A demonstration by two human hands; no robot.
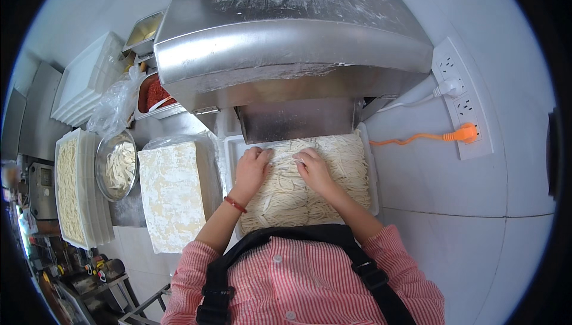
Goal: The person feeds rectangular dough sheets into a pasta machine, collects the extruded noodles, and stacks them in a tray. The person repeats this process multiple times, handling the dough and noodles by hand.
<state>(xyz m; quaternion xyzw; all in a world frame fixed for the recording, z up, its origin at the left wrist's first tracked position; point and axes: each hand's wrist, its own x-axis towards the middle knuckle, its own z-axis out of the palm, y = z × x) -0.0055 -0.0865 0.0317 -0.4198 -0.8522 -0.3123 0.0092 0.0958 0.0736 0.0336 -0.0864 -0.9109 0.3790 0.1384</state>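
Note:
Pale cut noodles (344,164) lie in bundles in a white plastic tray (374,191) before me, under the outlet of a floury stainless-steel machine (286,43). My left hand (253,168) rests on the noodles at the tray's upper left, its fingers curled at some strands. To its right, my right hand (313,169) pinches noodle strands between thumb and fingers. A short stretch of noodles runs between the two hands. Left of the tray stands a thick stack of floured dough sheets (172,195), partly in clear plastic.
On the left are a metal bowl (98,168) of dough strips, stacked white trays (96,208) with noodles on top, a plastic bag (114,101) and a metal pan of red food (156,94). An orange plug (464,133) sits in the power strip (476,146) on the right.

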